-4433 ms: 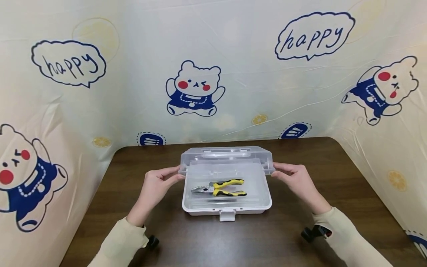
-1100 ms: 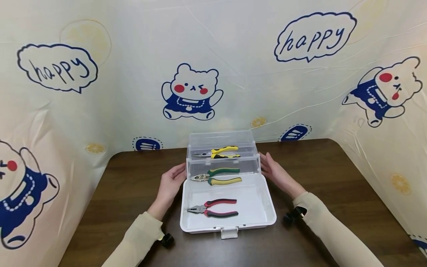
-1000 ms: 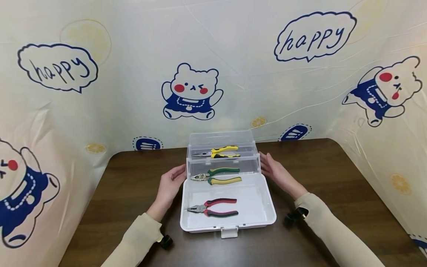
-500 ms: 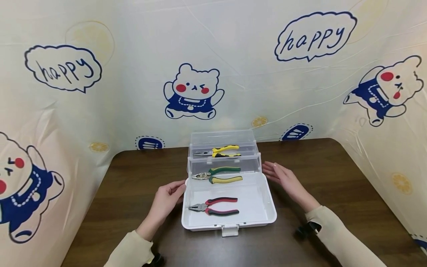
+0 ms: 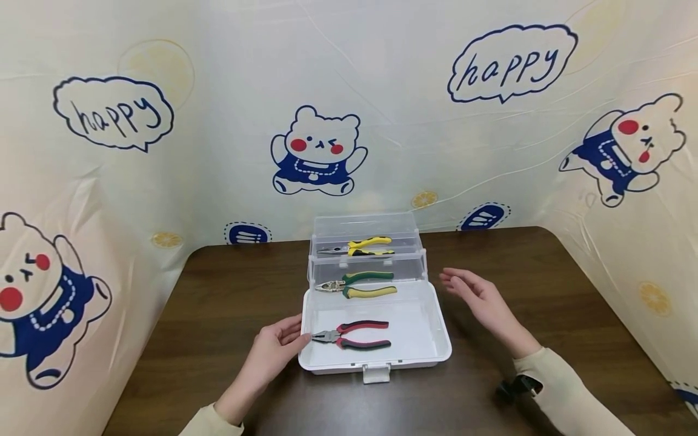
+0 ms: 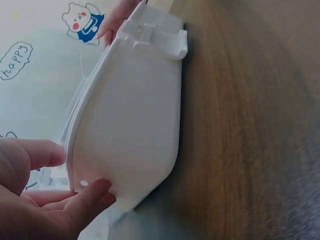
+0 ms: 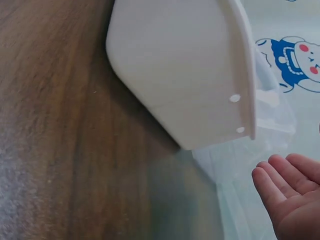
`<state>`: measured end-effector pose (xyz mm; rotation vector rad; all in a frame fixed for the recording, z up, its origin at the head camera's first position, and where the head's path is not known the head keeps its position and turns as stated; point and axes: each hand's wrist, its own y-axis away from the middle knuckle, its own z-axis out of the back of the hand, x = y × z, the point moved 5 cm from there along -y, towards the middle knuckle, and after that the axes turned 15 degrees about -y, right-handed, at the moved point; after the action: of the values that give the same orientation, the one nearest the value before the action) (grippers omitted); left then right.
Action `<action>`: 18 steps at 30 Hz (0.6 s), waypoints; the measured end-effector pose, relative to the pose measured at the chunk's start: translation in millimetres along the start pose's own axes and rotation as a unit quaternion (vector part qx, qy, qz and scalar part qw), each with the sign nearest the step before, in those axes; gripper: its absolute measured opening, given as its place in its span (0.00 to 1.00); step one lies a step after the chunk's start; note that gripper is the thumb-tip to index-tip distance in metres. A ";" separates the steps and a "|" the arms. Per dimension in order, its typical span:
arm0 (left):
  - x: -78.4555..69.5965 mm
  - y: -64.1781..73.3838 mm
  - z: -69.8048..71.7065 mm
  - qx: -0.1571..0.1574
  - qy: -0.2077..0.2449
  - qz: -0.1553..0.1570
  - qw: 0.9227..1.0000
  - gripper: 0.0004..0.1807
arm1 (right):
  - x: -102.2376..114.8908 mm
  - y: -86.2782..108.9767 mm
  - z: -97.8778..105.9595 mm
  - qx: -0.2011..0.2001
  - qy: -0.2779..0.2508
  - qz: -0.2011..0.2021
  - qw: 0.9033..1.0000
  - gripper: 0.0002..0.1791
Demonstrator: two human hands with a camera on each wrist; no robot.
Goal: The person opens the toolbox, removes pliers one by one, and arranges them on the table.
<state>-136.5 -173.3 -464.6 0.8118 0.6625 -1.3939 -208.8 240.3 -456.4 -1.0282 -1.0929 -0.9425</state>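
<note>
A white toolbox (image 5: pixel 420 358) with raised clear trays stands on the table. My left hand (image 5: pixel 271 354) holds its left rim; in the left wrist view, thumb and fingers lie on either side of the edge. My right hand (image 5: pixel 482 300) hovers beside the box's right rear, fingers extended, touching nothing. In the white base lie pliers with red and black handles (image 5: pixel 364 345). Pliers with green and yellow handles (image 5: pixel 371 292) lie in the middle tray. Long-nosed pliers with yellow and black handles (image 5: pixel 369 242) occupy the rear tray.
A brown wooden table (image 5: pixel 212 303) carries the toolbox. A white latch (image 5: pixel 376 373) hangs at the toolbox's front. Behind and beside the table hangs a printed curtain (image 5: pixel 392 151) with cartoon bears.
Earlier the box's tiers were stacked with only the yellow pliers uncovered; now they are spread backward, showing all pliers. Lately my left hand slid forward along the rim, and my right hand moved away rightward.
</note>
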 end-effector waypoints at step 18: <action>3.1 10.4 -4.2 -0.011 0.015 -0.018 1.000 0.20 | 29.1 -8.5 -9.0 -0.004 0.023 0.007 1.000 0.23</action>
<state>-125.6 -171.7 -468.5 0.8078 0.7181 -1.4073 -208.8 226.8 -427.8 -1.0144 -1.0435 -0.9545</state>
